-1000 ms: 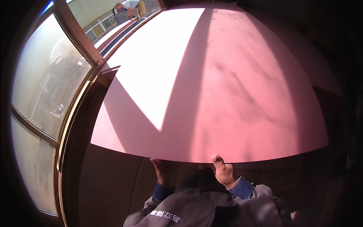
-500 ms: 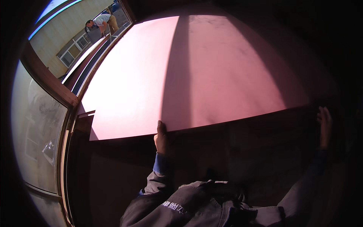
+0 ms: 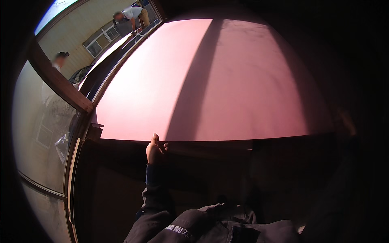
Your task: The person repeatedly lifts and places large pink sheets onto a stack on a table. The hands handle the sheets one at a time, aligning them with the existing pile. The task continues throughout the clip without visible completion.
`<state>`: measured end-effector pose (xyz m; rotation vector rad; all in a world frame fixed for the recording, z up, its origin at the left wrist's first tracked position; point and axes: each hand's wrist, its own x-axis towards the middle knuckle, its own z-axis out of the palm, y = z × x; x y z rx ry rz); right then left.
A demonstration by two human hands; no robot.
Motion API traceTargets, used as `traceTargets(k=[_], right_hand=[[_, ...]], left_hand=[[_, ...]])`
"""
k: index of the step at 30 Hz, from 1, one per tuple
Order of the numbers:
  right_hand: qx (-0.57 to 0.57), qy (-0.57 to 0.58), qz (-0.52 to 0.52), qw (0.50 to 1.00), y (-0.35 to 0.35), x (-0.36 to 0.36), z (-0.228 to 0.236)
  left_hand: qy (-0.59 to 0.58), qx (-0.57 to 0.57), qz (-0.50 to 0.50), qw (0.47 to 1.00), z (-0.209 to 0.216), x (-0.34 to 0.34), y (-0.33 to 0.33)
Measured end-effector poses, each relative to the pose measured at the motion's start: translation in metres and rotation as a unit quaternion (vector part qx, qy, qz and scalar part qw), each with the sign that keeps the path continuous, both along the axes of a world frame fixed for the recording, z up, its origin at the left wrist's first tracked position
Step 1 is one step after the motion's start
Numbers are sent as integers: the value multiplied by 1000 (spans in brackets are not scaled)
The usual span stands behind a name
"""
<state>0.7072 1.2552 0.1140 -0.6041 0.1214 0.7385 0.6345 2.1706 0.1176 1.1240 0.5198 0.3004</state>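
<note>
A wide pink sheet (image 3: 251, 93) lies flat before me, with bright sun and dark bands of shadow across it. At its near edge, left of the middle, is my left hand (image 3: 154, 150). The thumb reaches up over the edge, while the curled fingertips show just below it. My right hand (image 3: 347, 122) is near the sheet's right end, deep in shadow and blurred. Its fingers, and whether it touches the sheet, cannot be made out.
A wooden post (image 3: 60, 81) and a framed, cloudy glass pane (image 3: 44, 129) stand at the left. Through the opening, a person (image 3: 131, 15) bends over at the far end of another sheet (image 3: 106, 52). A second person (image 3: 60, 60) is partly hidden behind the post.
My left hand has shifted left along the near edge, and its fingertips now show. The sheet's near edge looks more level. The second person has come into view at the left.
</note>
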Motion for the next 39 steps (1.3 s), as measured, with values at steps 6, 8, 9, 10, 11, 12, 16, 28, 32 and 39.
traceTargets(k=[6, 8, 9, 10, 11, 12, 16, 28, 32, 39], right_hand=[[-278, -160, -205, 925, -47, 59, -121], [-237, -196, -185, 934, -37, 64, -139], [-248, -220, -176, 927, -25, 62, -141], [-264, -253, -161, 917, -11, 62, -137], [-404, -287, -170, 852, 9, 55, -131], [-552, -302, -163, 760, 36, 48, -120], [-639, -324, -138, 684, 167, 24, -53], [-455, -300, -166, 822, 411, 24, 2], [-612, -317, -136, 712, 455, 29, 4], [-714, -320, -201, 589, 490, 8, 25]], left_hand=[[45, 191, 82, 977, -23, -13, 45], [99, 371, 174, 907, -37, -9, 54], [76, 400, 189, 893, -45, -4, 61], [37, 383, 202, 901, -51, 1, 66], [37, 364, 208, 907, -55, 10, 74], [19, 337, 200, 920, -59, 16, 84], [143, 481, 246, 830, -57, 45, 131], [109, 477, 251, 835, -49, 83, 235], [24, 474, 235, 848, -66, 63, 237], [-88, 348, 212, 909, -69, 55, 231]])
